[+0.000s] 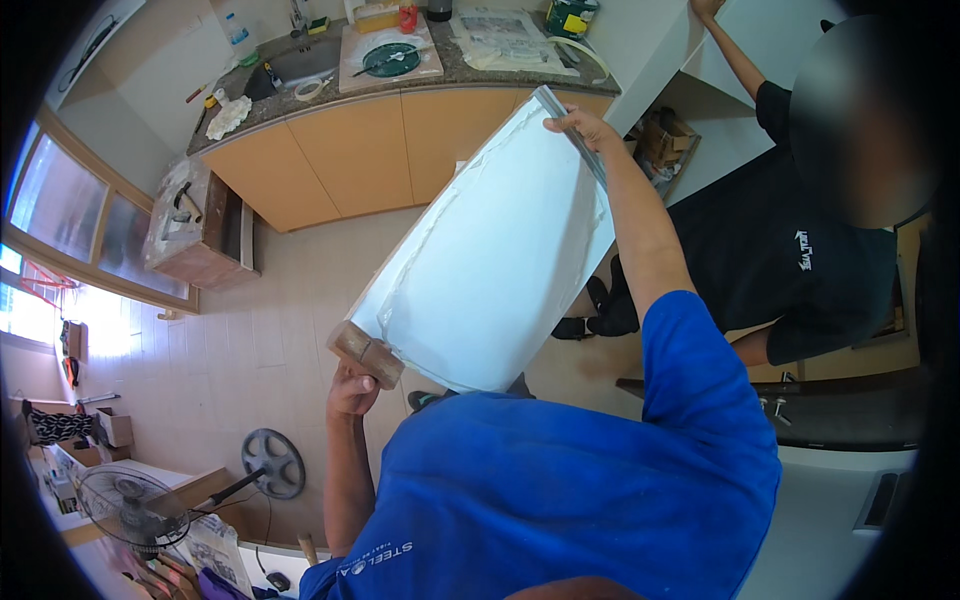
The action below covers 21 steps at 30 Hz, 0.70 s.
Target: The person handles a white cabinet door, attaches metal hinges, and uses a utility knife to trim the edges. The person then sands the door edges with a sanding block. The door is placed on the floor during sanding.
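Observation:
A large white panel point(485, 255) slants across the middle in front of me, with ragged white ridges like paste along its long edges. At its upper right end runs a grey strip point(578, 142); my right hand point(590, 128) is closed on it, thumb on the near side and the other fingers partly hidden. My left hand point(352, 388) is closed round a brown, wooden-looking piece point(366, 355) at the panel's lower left corner. How that piece joins the panel, if at all, I cannot tell.
A counter with sink point(305, 65) and dark green plate point(392, 60) stands ahead. At right is another person in black point(770, 235), one arm raised. A low cabinet point(205, 225) holding tools, a framed glass door point(85, 205) and a standing fan point(130, 505) are at left.

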Motion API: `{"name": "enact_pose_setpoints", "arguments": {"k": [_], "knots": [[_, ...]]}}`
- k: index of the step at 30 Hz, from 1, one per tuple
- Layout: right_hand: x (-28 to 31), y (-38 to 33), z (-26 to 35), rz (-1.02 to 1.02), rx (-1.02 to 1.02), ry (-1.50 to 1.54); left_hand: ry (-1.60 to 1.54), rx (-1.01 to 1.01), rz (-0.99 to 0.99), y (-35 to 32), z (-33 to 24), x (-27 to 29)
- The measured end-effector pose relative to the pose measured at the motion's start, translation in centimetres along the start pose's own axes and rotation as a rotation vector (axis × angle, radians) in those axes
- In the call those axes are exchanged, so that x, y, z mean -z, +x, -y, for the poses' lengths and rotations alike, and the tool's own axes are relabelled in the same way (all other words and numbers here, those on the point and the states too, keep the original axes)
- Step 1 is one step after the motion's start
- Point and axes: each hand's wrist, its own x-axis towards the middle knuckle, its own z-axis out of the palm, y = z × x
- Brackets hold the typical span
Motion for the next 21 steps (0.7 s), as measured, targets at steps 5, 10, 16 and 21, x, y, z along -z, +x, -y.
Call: {"name": "enact_pose_setpoints", "arguments": {"k": [5,10,16,21], "knots": [[1.4,1.8,-2.0,-0.065,-0.014,-0.005,0.225,0.041,0.015,1.2,-1.8,-3.2],[1.6,1.7,-2.3,-0.074,0.009,-0.002,0.322,-0.031,-0.024,2.1,-1.6,-4.6],[2.2,0.7,-1.8,0.046,0.009,0.083,0.344,-0.042,0.066,2.1,-1.8,-3.9],[2.4,1.7,-3.7,-0.082,0.076,0.104,0.557,-0.064,0.024,3.3,-2.6,-4.9]]}}
